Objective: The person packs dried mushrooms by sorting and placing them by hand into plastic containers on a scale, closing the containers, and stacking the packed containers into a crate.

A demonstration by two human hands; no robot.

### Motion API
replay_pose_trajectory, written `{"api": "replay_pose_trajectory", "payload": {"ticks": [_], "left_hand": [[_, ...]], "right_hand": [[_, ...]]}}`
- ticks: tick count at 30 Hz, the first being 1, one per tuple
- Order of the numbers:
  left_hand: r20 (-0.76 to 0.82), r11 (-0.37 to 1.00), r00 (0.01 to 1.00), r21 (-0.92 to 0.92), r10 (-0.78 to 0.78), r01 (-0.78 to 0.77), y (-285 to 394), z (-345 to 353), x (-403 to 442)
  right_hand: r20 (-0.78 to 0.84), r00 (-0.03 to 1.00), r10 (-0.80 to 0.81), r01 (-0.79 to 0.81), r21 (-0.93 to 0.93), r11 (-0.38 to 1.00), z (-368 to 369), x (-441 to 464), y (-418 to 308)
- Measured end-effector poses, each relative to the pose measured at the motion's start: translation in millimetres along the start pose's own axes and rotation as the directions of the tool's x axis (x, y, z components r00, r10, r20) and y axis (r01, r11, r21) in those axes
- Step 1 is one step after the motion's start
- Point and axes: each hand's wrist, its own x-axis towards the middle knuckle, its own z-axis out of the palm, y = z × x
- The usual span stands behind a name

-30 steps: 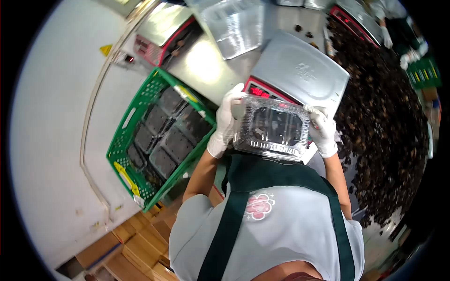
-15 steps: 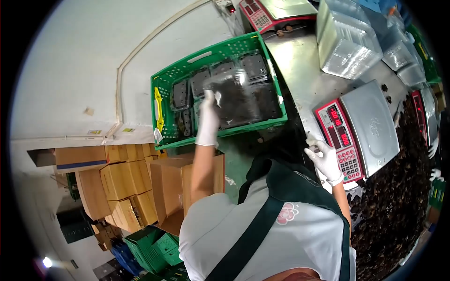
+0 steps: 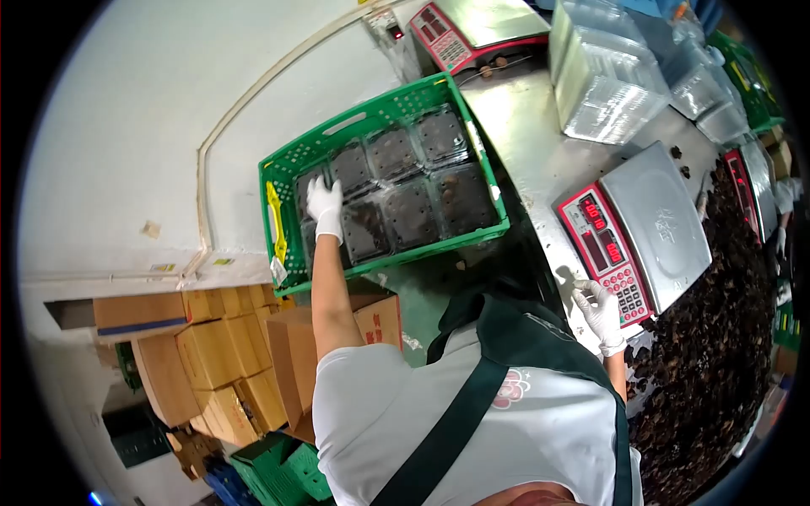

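Observation:
A green plastic crate (image 3: pixel 369 113) holds several clear lidded boxes with dark contents (image 3: pixel 396 212), laid in two rows. My left hand (image 3: pixel 325 205), in a white glove, is over the crate's left end with its fingers apart, touching or just above a box there. In a white glove too, my right hand (image 3: pixel 599 316) hovers by the table edge beside the keypad of a red and silver scale (image 3: pixel 658 228). Its fingers are spread and slightly curled, with nothing between them. The scale's red display is lit and its plate bears nothing.
Stacked clear trays (image 3: pixel 609 84) stand behind the scale, near a second scale (image 3: pixel 494 21). Dark pieces (image 3: pixel 700 363) cover the table at the right. Cardboard boxes (image 3: pixel 224 354) are piled at the lower left. A co-worker's gloved hand (image 3: pixel 781 240) shows at the far right.
The clear box, first held in both hands, went into the crate with my left hand, which has let go and moved left. My right hand released it and came to the table edge. The view has turned.

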Motion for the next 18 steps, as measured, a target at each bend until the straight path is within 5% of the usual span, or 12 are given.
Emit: {"api": "replay_pose_trajectory", "payload": {"ticks": [4, 7, 10, 11, 13, 15, 16, 18], "left_hand": [[-0.246, 0.747, 0.854, -0.414, 0.457, -0.520, 197.4, -16.5, -1.7], [-0.468, 0.314, 0.597, -0.550, 0.652, -0.774, 338.6, -60.4, -47.7], [-0.519, 0.069, 0.314, -0.438, 0.795, -0.896, 434.0, -76.1, -77.2], [-0.528, 0.014, 0.213, -0.356, 0.822, -0.934, 459.1, -72.7, -82.6], [-0.463, -0.049, -0.008, -0.076, 0.887, -0.996, 499.9, -63.2, -88.3], [-0.274, -0.038, 0.025, -0.224, 0.961, -0.974, 523.0, -65.7, -102.4], [-0.244, -0.051, -0.026, -0.096, 0.969, -0.994, 534.8, -16.2, -75.1], [0.096, 0.169, 0.160, -0.096, 0.982, -0.981, 541.1, -36.8, -90.2]], "right_hand": [[-0.115, 0.992, -0.056, 0.043, -0.114, 0.993, -7.8, -13.4, 9.0], [-0.189, 0.982, 0.000, -0.017, -0.091, 0.996, -13.7, -26.1, 9.5], [-0.244, 0.970, 0.002, -0.046, -0.175, 0.983, -21.6, -40.6, 6.5], [-0.261, 0.958, 0.118, -0.154, -0.122, 0.981, -24.4, -47.9, -3.2], [-0.327, 0.942, 0.080, -0.127, -0.123, 0.984, -20.9, -61.1, 21.3], [-0.384, 0.919, 0.094, -0.099, 0.005, 0.995, -21.6, -81.3, 25.9], [-0.435, 0.896, 0.095, -0.133, -0.058, 0.989, -20.4, -90.3, 33.0], [-0.477, 0.859, 0.186, -0.254, -0.083, 0.964, -21.8, -110.8, 38.2]]}}
